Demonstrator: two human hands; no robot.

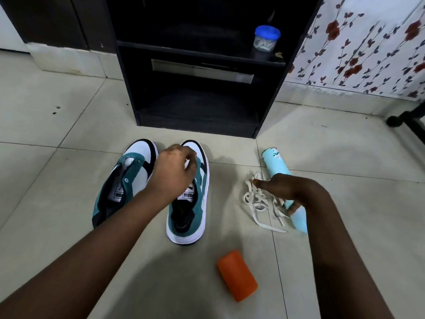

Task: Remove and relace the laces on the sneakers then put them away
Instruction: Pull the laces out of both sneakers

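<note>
Two teal, white and black sneakers stand side by side on the tiled floor, toes toward the shelf. The left sneaker point(125, 180) has bare eyelets and no lace. My left hand point(172, 173) hovers over the front of the right sneaker point(190, 203), fingers curled down onto its tongue area; what they pinch is hidden. A loose heap of white laces point(259, 201) lies on the floor to the right. My right hand point(287, 189) reaches over that heap, its forefinger and thumb at the top of the laces.
A black shelf unit point(197, 88) stands just beyond the sneakers, with a blue-lidded jar point(266, 40) on its upper shelf. A light blue cylinder point(276, 164) lies beside the laces. An orange block point(236, 275) lies near me. A floral cloth point(358, 47) hangs at right.
</note>
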